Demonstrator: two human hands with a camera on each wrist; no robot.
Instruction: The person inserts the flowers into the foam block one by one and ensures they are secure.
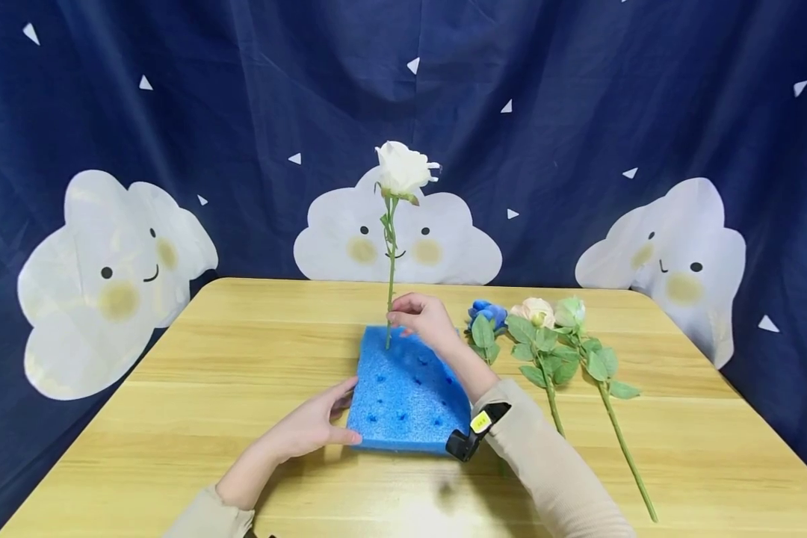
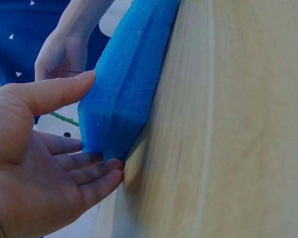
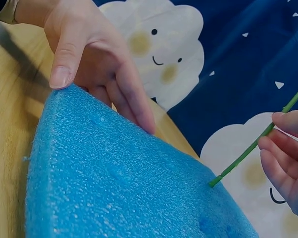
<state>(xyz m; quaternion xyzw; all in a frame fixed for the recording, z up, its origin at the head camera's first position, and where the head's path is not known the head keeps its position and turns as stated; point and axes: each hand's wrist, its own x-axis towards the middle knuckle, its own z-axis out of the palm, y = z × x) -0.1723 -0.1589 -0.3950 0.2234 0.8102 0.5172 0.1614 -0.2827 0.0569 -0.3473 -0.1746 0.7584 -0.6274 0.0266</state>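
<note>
A white rose (image 1: 403,170) stands nearly upright, its green stem (image 3: 246,153) pinched low down between the thumb and fingers of my right hand (image 1: 425,321). The stem's lower end meets the top face of a blue foam block (image 1: 403,396) near its far left part; whether it has entered the foam I cannot tell. Several small holes dot that face. My left hand (image 1: 316,422) rests against the block's left side, thumb on the near corner and fingers fairly straight along the edge, as the left wrist view shows.
Right of the block lie a blue flower (image 1: 487,315), a pale peach flower (image 1: 535,311) and a whitish-green flower (image 1: 570,312), with leafy stems pointing toward the near side. The wooden table (image 1: 242,344) ends at a dark blue curtain (image 1: 350,82) with cloud shapes.
</note>
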